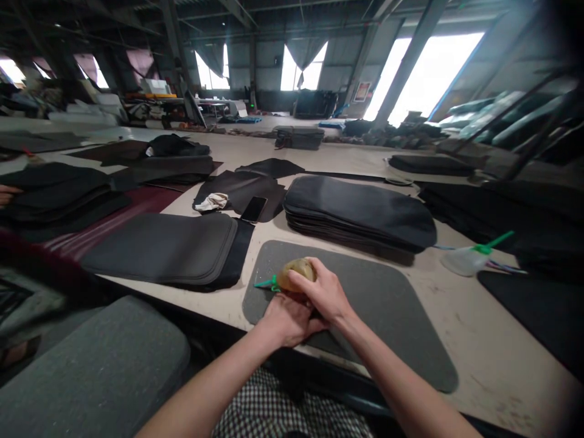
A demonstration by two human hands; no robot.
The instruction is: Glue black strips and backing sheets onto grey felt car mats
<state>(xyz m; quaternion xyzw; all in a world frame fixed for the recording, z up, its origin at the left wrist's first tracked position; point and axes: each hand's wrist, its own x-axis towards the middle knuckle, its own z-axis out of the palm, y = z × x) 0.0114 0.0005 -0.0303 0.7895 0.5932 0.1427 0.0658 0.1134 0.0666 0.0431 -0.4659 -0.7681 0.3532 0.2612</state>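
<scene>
My right hand (323, 293) is wrapped over a yellowish squeeze bottle (294, 272) whose green nozzle (264, 283) points left. Under it, my left hand (287, 317) is closed, pressed against the bottle's lower part and the mat. Both hands rest on a flat grey pad with rounded corners (387, 304) lying at the near edge of the table. The fingers of my left hand are mostly hidden beneath my right hand.
A stack of black pads (360, 213) lies behind the grey pad, another dark stack (168, 246) to the left. A phone (254, 208) and a crumpled cloth (212, 202) sit further back. A clear bottle with green nozzle (472, 257) lies right. Grey cushion (104, 365) near left.
</scene>
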